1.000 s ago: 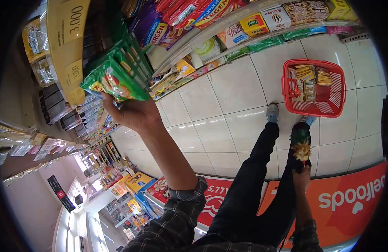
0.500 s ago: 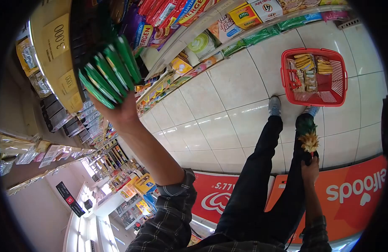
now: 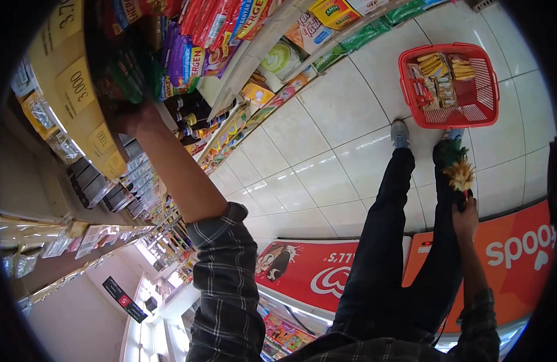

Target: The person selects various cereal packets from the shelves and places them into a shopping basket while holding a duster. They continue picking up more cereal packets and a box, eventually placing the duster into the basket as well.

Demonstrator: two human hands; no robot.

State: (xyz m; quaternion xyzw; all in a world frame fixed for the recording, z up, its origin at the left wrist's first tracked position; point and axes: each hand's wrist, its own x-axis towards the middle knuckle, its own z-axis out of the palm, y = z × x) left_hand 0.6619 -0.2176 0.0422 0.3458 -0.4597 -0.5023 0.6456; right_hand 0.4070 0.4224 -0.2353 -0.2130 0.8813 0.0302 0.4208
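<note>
My left hand [image 3: 139,117] reaches into a dark shelf bay on the left. Its fingers are in shadow, closed at the near end of a bunch of green packets [image 3: 130,72]. Red and purple Energen sachets [image 3: 197,54] stand right beside those packets. Low on the right, my right hand [image 3: 465,216] is wrapped around the dark handle of a feather duster [image 3: 459,172], whose tan and green feathers hang in front of my leg.
A red shopping basket [image 3: 477,113] with several packs of snacks stands on the tiled floor by my feet. Yellow price labels [image 3: 73,87] line the shelf edge. Red and orange freezers [image 3: 302,253] are close behind my legs. Boxed drinks [image 3: 332,13] fill the lower shelf.
My left hand has moved the green packets deeper into the shadowed shelf bay. The view has shifted a little, and my right hand keeps its hold on the feather duster.
</note>
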